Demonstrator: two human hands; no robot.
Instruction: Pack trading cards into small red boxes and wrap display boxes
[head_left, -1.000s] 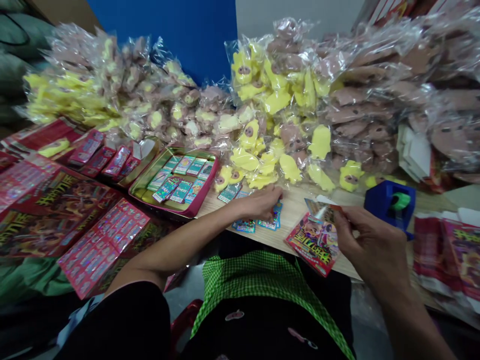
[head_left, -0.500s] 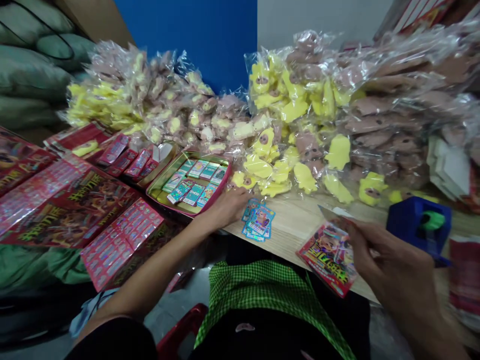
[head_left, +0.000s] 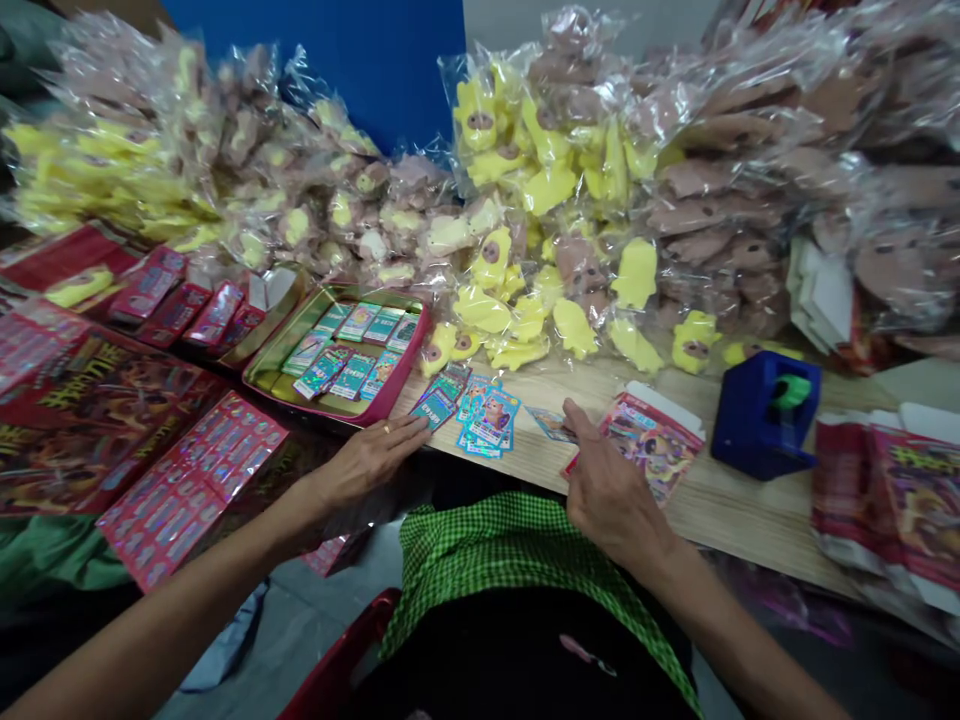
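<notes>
My left hand lies at the table's front edge with its fingers stretched out, fingertips on a few teal trading cards. Beside them is a loose pile of blue-edged cards with a cartoon figure on top. My right hand is closed on a card, which sticks out to the left of the fingers. Just behind that hand lies a red printed box, flat, with a white flap showing.
An open tin with several card stacks stands left, near red card packs. Bagged yellow and brown plush toys are heaped along the back. A blue tape dispenser and more red boxes are at right.
My left hand has moved left and down from the card pile, and teal cards now show beside the pile. My right hand has moved left with the card. The view has turned right.
</notes>
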